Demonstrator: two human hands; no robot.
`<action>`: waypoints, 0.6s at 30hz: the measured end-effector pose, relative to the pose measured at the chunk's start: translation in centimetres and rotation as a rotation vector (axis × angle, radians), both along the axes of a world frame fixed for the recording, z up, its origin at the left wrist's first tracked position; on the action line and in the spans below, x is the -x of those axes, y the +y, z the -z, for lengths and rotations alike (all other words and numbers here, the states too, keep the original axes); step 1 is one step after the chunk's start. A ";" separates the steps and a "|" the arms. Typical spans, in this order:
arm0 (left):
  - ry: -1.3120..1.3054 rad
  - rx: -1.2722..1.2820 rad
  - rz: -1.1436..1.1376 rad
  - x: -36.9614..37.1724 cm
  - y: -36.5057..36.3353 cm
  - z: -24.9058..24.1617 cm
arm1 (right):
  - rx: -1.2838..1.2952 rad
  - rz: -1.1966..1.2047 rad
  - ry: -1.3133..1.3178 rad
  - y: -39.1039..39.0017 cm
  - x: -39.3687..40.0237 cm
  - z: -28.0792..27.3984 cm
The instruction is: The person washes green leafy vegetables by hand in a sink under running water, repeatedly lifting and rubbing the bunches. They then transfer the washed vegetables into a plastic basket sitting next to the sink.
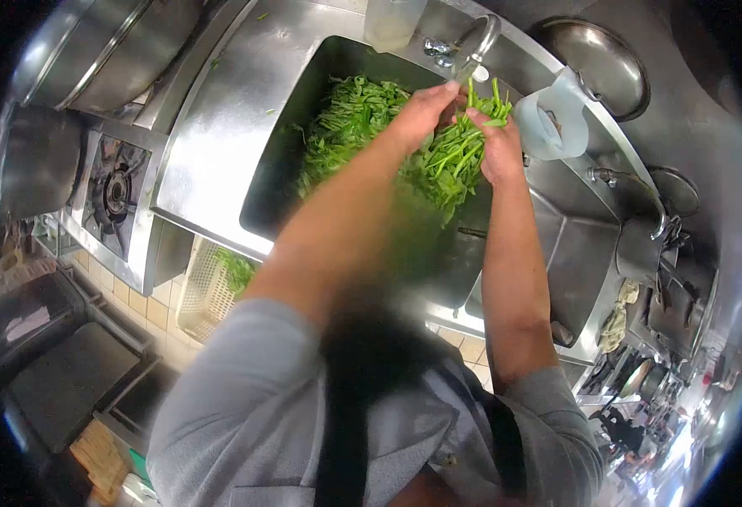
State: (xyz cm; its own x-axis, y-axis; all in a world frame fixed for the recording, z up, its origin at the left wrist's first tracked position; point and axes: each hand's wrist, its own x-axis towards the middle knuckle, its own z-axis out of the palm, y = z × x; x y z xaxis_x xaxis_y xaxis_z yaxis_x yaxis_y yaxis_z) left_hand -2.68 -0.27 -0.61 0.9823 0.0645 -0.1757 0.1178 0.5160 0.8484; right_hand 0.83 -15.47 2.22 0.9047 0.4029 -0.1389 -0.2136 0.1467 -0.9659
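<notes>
Both of my hands are shown raised over the far right part of the dark sink [274, 182], meeting at a bunch [455, 160] of leafy green stems. My right hand [499, 148] grasps the bunch from the right, its thumb laid across the stems. My left hand [426, 117] is at the upper left side of the bunch, fingers curled inward beside the stem ends; the fingers are partly hidden, so I cannot tell whether they grip. The stem ends point up toward the tap [491, 34], and the leaves hang down toward the sink. My left forearm is blurred.

Loose greens [350, 118] form a heap in the sink, to the left of the bunch and partly behind my left arm. At the far edge of the sink stands a clear container [392, 24], left of the tap. A translucent jug [548, 127] is just right of my right hand, and beyond it lies a round metal pan [603, 68]. To the right of my right forearm is a steel basin [586, 270], with a second tap [633, 179] above it.

The steel counter [244, 76] adjoins the sink on the left; farther left is a burner [117, 193]. Below the counter edge, a pale basket [202, 296] contains further greenery [236, 270].
</notes>
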 end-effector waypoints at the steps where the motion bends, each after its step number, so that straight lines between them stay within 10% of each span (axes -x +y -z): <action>1: 0.002 -0.150 0.063 0.5 -0.2 -0.3 | -0.002 0.004 -0.002 0.2 -0.2 0.2; 14: 0.133 -0.341 0.131 5.0 4.1 2.2 | 0.353 -0.160 -0.267 5.7 -6.8 -1.4; 18: 0.217 -0.207 -0.014 6.3 4.2 0.7 | 0.184 -0.054 0.037 5.2 -4.9 -1.6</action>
